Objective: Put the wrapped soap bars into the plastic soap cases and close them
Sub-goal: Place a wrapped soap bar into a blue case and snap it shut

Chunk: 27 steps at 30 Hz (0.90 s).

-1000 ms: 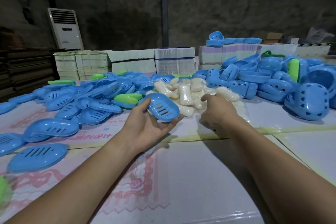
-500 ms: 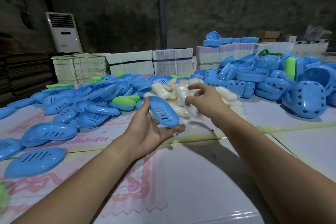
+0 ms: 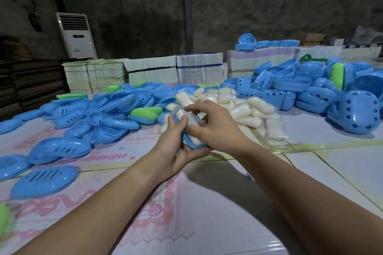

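- Above the bench point(image 3: 207, 209), my left hand point(image 3: 176, 147) cups the blue slotted case half point(image 3: 191, 144) by its rim, fingers curled round it.
- Into it my right hand point(image 3: 215, 128) pinches the wrapped soap bar point(image 3: 187, 119).
- Light, firm soap; its film looks slippery, so I'd grip the bar's edges.
- Thin plastic probably flexes; hold the rim.

two bare forearms, no sleeves in view, left hand point(image 3: 176, 147) and right hand point(image 3: 215, 128) ungloved, no rings, no watch
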Each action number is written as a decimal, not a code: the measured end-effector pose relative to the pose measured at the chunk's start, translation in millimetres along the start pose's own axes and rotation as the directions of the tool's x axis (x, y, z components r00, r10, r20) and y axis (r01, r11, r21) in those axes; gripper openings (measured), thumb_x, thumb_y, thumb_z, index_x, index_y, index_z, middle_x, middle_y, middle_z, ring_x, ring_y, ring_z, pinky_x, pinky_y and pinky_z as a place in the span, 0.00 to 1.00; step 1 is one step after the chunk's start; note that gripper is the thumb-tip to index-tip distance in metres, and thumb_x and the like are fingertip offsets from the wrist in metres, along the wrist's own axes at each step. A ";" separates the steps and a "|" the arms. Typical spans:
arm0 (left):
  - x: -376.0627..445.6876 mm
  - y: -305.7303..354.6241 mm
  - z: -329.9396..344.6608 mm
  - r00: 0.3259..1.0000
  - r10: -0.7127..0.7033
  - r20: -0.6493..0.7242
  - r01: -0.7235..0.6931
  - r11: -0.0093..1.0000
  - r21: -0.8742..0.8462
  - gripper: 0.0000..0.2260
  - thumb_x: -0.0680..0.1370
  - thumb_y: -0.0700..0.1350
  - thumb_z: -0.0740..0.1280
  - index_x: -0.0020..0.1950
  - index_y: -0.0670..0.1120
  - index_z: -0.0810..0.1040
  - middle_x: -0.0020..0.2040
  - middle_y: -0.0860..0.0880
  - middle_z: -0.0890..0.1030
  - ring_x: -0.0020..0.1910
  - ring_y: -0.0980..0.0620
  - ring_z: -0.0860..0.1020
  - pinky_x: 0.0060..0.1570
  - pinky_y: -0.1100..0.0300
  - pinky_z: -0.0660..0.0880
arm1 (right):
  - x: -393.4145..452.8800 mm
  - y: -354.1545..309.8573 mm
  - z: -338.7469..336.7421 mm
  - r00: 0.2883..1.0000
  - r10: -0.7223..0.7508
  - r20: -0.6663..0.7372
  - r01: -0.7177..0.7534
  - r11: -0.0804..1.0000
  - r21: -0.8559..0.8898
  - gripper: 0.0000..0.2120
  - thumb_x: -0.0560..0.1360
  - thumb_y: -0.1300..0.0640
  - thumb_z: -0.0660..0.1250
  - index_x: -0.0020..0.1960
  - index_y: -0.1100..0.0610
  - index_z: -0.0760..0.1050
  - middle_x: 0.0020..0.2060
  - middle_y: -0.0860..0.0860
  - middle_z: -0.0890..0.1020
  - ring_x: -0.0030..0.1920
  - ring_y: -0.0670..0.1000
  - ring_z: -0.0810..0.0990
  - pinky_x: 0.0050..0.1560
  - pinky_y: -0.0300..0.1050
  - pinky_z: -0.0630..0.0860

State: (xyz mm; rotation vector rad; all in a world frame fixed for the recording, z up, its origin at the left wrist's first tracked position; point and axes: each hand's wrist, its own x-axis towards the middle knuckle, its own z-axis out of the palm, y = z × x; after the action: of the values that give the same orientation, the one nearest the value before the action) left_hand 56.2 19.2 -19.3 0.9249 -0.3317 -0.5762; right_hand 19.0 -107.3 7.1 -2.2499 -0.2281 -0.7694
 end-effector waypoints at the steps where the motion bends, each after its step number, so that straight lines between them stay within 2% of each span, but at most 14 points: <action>1: 1.0 -0.6 0.2 1.000 0.026 -0.016 -0.026 0.999 0.023 0.14 0.87 0.49 0.55 0.71 0.62 0.67 0.55 0.47 0.86 0.52 0.42 0.85 0.46 0.39 0.82 | 0.0 -0.7 0.6 1.000 -0.014 0.004 0.014 0.999 -0.043 0.20 0.70 0.55 0.73 0.62 0.48 0.79 0.52 0.47 0.77 0.48 0.46 0.77 0.55 0.47 0.76; 4: 3.0 -2.0 0.5 0.995 0.086 -0.060 -0.081 0.994 0.077 0.16 0.87 0.45 0.55 0.71 0.62 0.68 0.56 0.48 0.85 0.50 0.46 0.86 0.41 0.44 0.82 | -0.9 -3.5 4.0 0.999 -0.038 0.007 0.038 0.987 -0.153 0.20 0.71 0.54 0.72 0.63 0.48 0.77 0.53 0.47 0.76 0.51 0.48 0.76 0.56 0.49 0.74; 7: 1.4 -2.6 1.1 0.993 0.093 -0.077 -0.084 0.990 0.111 0.16 0.87 0.44 0.55 0.71 0.61 0.69 0.59 0.46 0.83 0.51 0.45 0.86 0.43 0.42 0.82 | -2.9 -4.0 5.6 0.999 -0.051 0.014 0.053 0.977 -0.206 0.20 0.73 0.52 0.72 0.64 0.49 0.77 0.54 0.47 0.77 0.51 0.48 0.76 0.55 0.47 0.73; 10: -0.3 -1.3 3.2 0.990 0.099 -0.101 -0.094 0.994 0.051 0.16 0.87 0.44 0.55 0.70 0.60 0.69 0.61 0.44 0.82 0.51 0.43 0.86 0.44 0.41 0.82 | -3.6 -1.4 3.2 0.999 -0.043 0.012 0.043 0.996 -0.077 0.20 0.72 0.52 0.73 0.64 0.50 0.78 0.55 0.47 0.78 0.52 0.46 0.78 0.54 0.40 0.74; 12: -1.9 0.8 4.4 0.989 0.101 -0.107 -0.106 0.994 -0.035 0.13 0.87 0.45 0.56 0.69 0.59 0.70 0.58 0.43 0.83 0.49 0.42 0.86 0.39 0.45 0.83 | -0.3 -0.9 -1.3 0.999 -0.023 -0.035 0.024 0.999 0.029 0.19 0.72 0.53 0.74 0.63 0.50 0.79 0.54 0.46 0.77 0.51 0.43 0.77 0.52 0.32 0.72; 14: -4.2 2.7 4.7 0.990 0.074 -0.117 -0.080 0.996 -0.050 0.10 0.86 0.46 0.58 0.65 0.57 0.71 0.59 0.41 0.82 0.46 0.37 0.86 0.36 0.47 0.83 | 7.2 2.8 -9.9 0.994 0.006 -0.112 -0.003 1.000 0.031 0.16 0.73 0.55 0.73 0.61 0.51 0.80 0.53 0.46 0.78 0.50 0.43 0.77 0.51 0.31 0.71; 16: -5.5 3.3 4.8 0.991 0.053 -0.124 -0.053 0.999 0.003 0.09 0.85 0.44 0.62 0.61 0.58 0.72 0.62 0.41 0.77 0.46 0.30 0.84 0.34 0.48 0.83 | 17.8 12.1 -26.1 0.988 0.052 -0.144 -0.060 0.997 -0.054 0.15 0.73 0.55 0.71 0.60 0.50 0.80 0.53 0.47 0.78 0.50 0.45 0.78 0.53 0.38 0.73; 19: -5.9 4.9 7.3 0.990 0.053 -0.128 -0.047 0.998 0.044 0.12 0.84 0.41 0.63 0.59 0.60 0.73 0.64 0.43 0.75 0.48 0.29 0.84 0.31 0.51 0.82 | 25.1 42.0 -60.2 0.978 0.143 -0.153 -0.189 0.916 -0.354 0.17 0.74 0.54 0.68 0.63 0.50 0.78 0.56 0.50 0.77 0.57 0.52 0.75 0.56 0.47 0.71; 21: -6.7 5.5 7.8 0.991 0.056 -0.122 -0.050 0.997 0.053 0.13 0.84 0.41 0.62 0.58 0.60 0.73 0.65 0.43 0.75 0.45 0.30 0.84 0.29 0.53 0.82 | 17.1 71.3 -85.5 0.943 0.201 -0.265 -0.319 0.771 -0.551 0.18 0.75 0.52 0.66 0.65 0.50 0.76 0.61 0.52 0.75 0.62 0.56 0.71 0.59 0.52 0.68; 22: -7.1 5.8 8.4 0.992 0.054 -0.117 -0.047 0.997 0.060 0.12 0.84 0.41 0.62 0.58 0.61 0.73 0.64 0.43 0.76 0.44 0.30 0.84 0.28 0.54 0.81 | 9.9 85.8 -97.7 0.908 0.234 -0.347 -0.405 0.704 -0.584 0.18 0.75 0.51 0.66 0.65 0.49 0.75 0.62 0.52 0.74 0.63 0.57 0.69 0.61 0.54 0.66; 24: -7.4 7.2 8.8 0.993 0.055 -0.106 -0.048 0.997 0.066 0.13 0.84 0.42 0.63 0.59 0.62 0.73 0.65 0.43 0.76 0.43 0.30 0.84 0.27 0.55 0.81 | -1.2 107.8 -118.8 0.814 0.293 -0.502 -0.560 0.626 -0.542 0.18 0.75 0.51 0.65 0.65 0.49 0.75 0.65 0.53 0.72 0.66 0.59 0.65 0.64 0.57 0.62; 27: -9.5 7.7 8.6 0.993 0.040 -0.107 -0.033 0.997 0.067 0.15 0.84 0.42 0.63 0.62 0.63 0.73 0.65 0.42 0.76 0.45 0.30 0.84 0.27 0.55 0.81 | -3.8 122.5 -139.8 0.698 0.303 -0.648 -0.684 0.548 -0.481 0.18 0.74 0.52 0.68 0.64 0.48 0.75 0.69 0.54 0.67 0.71 0.61 0.59 0.68 0.65 0.57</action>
State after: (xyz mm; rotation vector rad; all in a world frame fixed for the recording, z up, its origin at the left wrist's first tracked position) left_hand 46.7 22.8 -8.4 1.0069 -0.2709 -0.4818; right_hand -2.2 -291.9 9.4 -2.4498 1.1512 -1.1909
